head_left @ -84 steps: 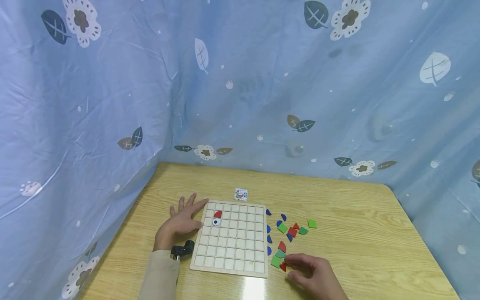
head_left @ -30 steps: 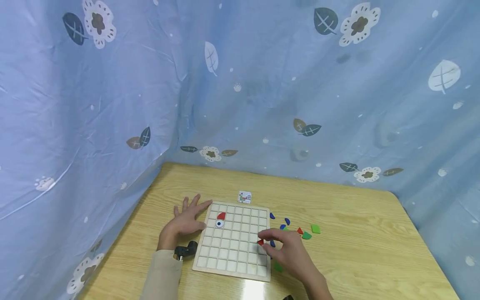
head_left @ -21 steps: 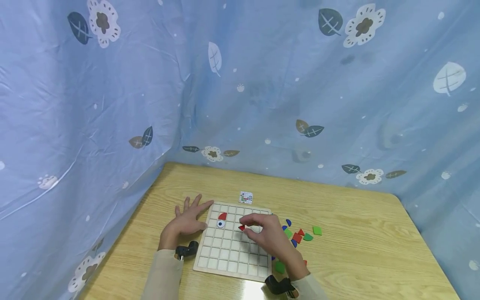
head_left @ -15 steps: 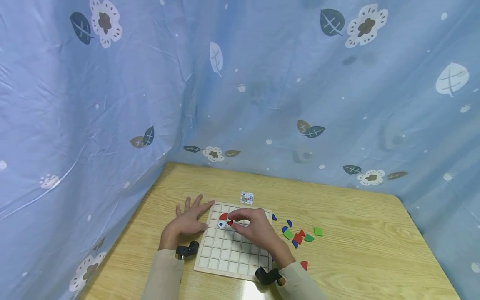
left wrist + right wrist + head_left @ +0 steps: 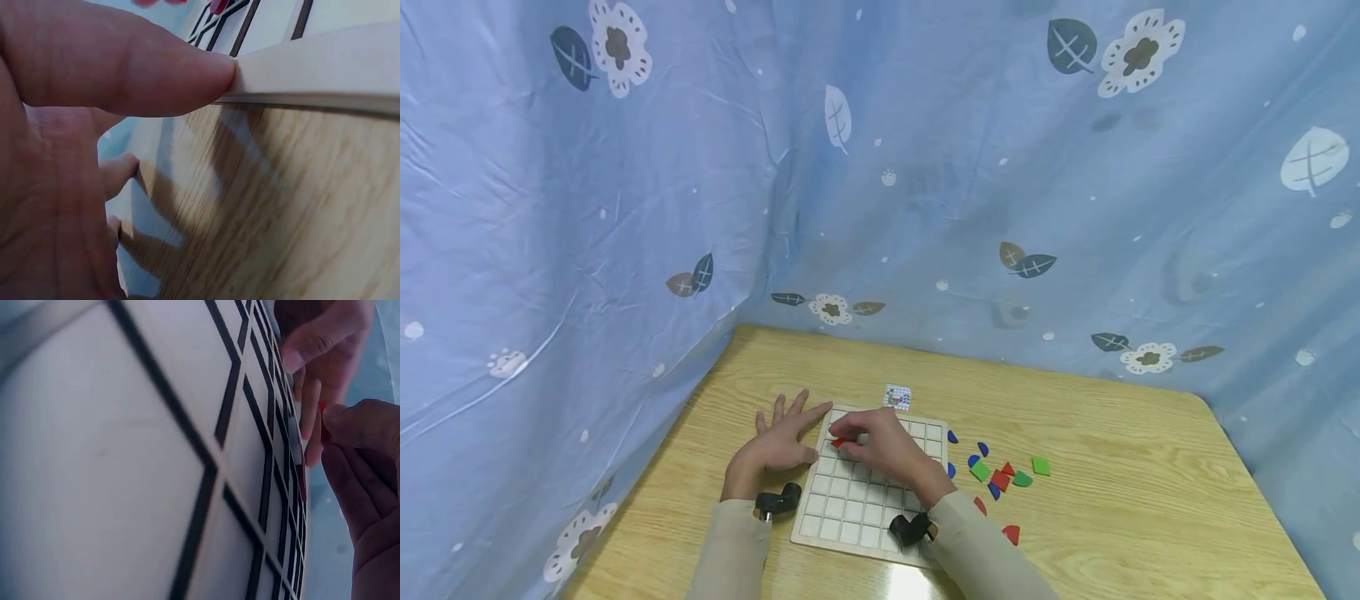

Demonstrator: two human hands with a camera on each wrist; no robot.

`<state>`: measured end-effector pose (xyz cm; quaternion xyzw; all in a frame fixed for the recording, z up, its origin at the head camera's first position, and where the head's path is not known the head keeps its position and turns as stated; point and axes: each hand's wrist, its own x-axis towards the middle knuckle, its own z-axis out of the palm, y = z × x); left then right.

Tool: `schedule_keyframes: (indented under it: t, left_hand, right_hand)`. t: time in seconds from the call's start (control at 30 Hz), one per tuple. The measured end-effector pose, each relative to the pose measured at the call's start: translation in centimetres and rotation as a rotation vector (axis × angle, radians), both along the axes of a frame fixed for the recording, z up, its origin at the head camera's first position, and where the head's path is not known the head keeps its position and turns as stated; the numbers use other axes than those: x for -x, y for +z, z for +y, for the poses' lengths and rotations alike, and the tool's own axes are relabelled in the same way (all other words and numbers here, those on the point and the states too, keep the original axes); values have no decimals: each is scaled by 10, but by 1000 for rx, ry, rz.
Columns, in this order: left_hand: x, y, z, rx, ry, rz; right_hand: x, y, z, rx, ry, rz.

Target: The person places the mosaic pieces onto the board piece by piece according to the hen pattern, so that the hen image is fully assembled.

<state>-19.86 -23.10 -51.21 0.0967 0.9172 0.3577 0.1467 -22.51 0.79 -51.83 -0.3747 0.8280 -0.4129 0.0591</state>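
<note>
My right hand (image 5: 880, 443) pinches a small red triangle (image 5: 838, 442) between thumb and fingertips, close over the upper-left cells of the wooden grid board (image 5: 853, 510). In the right wrist view the same red piece (image 5: 324, 422) shows edge-on at the fingertips. Beyond it, a white tile (image 5: 295, 440) and a dark red tile (image 5: 302, 481) lie in the grid; in the head view the right hand hides them. My left hand (image 5: 778, 443) rests spread at the board's left side, with the thumb (image 5: 181, 78) touching the board's edge.
A small picture card (image 5: 897, 397) lies behind the board. To the right are scattered flat pieces, among them a red square (image 5: 1000, 480), a green square (image 5: 1041, 466), a blue half-circle (image 5: 983, 449) and a red quarter-circle (image 5: 1012, 534). Blue patterned curtains surround the table.
My right hand has picked up the red triangle among the pieces at lower right and carried it leftward over the board, covering the eye tile. My left hand has stayed at the board's edge.
</note>
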Motion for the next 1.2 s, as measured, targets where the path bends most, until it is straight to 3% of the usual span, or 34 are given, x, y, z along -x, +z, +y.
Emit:
schedule_keyframes:
  t: [0.23,0.57,0.9,1.2]
  left_hand:
    - [-1,-1,-1,-4,-2,10]
    - [-1,-1,-1,-18,-7,13]
    - [0,-1,-2,-14,-4,15]
    - [-1,0,-1,-18,-3,14]
  right_hand:
    - [4,2,-11,-59,58,53]
    - [5,5,-18,-177,79,91]
    - [5,11,-19,-159,83,85]
    - [3,13,-23,-198,98,154]
